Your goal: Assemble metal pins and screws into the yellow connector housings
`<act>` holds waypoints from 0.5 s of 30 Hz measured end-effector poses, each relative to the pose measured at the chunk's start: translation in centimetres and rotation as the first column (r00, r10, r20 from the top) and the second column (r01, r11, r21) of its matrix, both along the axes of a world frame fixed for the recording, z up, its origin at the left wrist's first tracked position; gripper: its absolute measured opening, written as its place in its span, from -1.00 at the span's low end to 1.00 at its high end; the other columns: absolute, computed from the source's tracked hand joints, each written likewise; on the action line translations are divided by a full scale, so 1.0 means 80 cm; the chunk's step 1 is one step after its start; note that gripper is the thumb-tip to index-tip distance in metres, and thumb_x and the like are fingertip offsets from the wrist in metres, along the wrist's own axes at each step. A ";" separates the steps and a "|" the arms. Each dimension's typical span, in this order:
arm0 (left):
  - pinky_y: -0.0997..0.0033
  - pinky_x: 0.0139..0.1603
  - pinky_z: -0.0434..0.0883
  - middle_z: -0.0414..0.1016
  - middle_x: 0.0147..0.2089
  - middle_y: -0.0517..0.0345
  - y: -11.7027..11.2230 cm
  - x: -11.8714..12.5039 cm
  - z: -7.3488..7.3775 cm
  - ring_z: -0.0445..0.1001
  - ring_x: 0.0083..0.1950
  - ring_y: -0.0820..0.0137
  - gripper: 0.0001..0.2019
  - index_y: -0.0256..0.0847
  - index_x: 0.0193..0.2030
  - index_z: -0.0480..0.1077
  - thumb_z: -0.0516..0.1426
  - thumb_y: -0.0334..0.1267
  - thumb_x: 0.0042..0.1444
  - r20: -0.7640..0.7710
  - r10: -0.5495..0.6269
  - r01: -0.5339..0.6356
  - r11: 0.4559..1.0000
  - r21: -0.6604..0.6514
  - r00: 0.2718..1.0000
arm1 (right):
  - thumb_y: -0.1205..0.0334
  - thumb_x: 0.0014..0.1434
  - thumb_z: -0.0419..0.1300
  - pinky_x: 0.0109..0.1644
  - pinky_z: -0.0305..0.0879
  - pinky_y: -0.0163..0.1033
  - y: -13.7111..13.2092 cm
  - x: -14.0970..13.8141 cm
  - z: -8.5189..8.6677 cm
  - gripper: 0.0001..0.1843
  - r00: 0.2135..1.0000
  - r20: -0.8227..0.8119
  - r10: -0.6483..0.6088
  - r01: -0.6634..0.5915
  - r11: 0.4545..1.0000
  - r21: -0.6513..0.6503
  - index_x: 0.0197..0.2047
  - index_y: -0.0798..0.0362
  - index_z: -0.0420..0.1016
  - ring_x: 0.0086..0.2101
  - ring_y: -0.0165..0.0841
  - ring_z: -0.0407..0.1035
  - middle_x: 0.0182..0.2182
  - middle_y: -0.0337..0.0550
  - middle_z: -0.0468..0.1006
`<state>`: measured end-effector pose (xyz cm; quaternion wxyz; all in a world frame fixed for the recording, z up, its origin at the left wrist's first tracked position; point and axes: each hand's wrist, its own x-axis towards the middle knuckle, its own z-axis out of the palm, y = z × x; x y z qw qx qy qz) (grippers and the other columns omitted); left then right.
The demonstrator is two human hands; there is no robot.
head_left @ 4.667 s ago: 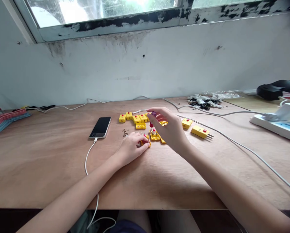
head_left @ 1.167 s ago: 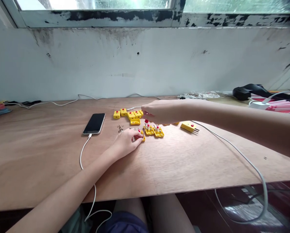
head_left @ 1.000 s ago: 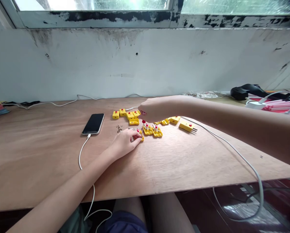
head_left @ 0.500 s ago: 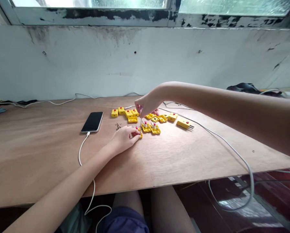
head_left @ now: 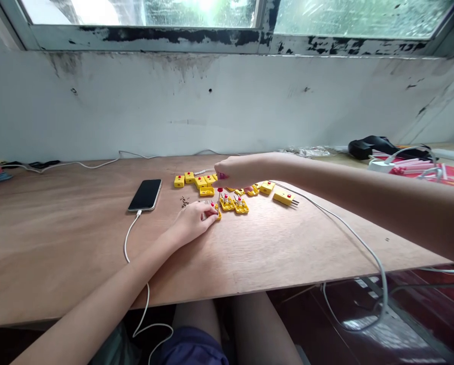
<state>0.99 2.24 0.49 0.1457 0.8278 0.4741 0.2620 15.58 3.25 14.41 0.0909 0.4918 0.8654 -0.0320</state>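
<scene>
My left hand point(head_left: 194, 220) rests on the table, its fingers closed on a small yellow plug half point(head_left: 219, 216) with a red spot, mostly hidden by the fingers. Above it, my right hand point(head_left: 232, 172) grips a screwdriver point(head_left: 219, 198) by its handle; the shaft points straight down, and its tip meets that plug half. Just to the right lie two open yellow plug halves point(head_left: 227, 204) with metal parts and red-and-white pieces inside. Small screws point(head_left: 184, 202) are scattered beyond my left hand.
Behind my hands are several yellow plug housings point(head_left: 179, 181), some partly covered by my right hand. A yellow plug with pins point(head_left: 285, 197) lies to the right. A phone point(head_left: 145, 195) on a white cable lies left. Another cable point(head_left: 348, 223) crosses the table's right side.
My right hand's grip on the screwdriver has shifted, with the wrist lower and the hand flatter over the handle. My left hand stays on the plug half. The view has tilted slightly.
</scene>
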 end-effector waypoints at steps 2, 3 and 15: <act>0.45 -0.37 0.26 0.50 -0.37 0.18 -0.001 0.000 0.000 0.35 -0.43 0.44 -0.86 -0.19 -0.35 0.51 0.12 -0.26 0.11 0.001 0.003 -0.003 1.000 0.003 1.000 | 0.13 0.22 0.03 -0.57 0.10 -0.25 0.003 0.001 -0.005 -0.71 1.000 -0.008 0.019 -0.018 0.998 0.054 -0.46 0.07 0.38 -0.66 -0.41 0.23 -0.65 -0.19 0.38; 0.45 -0.38 0.26 0.50 -0.37 0.18 -0.001 0.001 0.000 0.35 -0.43 0.44 -0.86 -0.19 -0.35 0.51 0.12 -0.26 0.11 0.000 0.005 -0.005 1.000 0.005 1.000 | 0.12 0.21 0.04 -0.58 0.08 -0.24 0.005 0.000 -0.008 -0.71 1.000 -0.013 0.022 -0.021 0.996 0.082 -0.48 0.07 0.37 -0.65 -0.40 0.24 -0.64 -0.18 0.38; 0.45 -0.39 0.27 0.50 -0.36 0.16 0.000 0.000 0.002 0.37 -0.40 0.41 -0.84 -0.17 -0.32 0.52 0.12 -0.22 0.11 -0.011 0.017 -0.017 1.000 -0.020 1.000 | 0.32 0.23 0.01 -0.49 0.20 -0.27 0.005 0.000 0.002 -0.88 0.985 -0.148 -0.092 0.062 0.978 -0.199 -0.29 0.06 0.35 -0.63 -0.43 0.32 -0.60 -0.23 0.43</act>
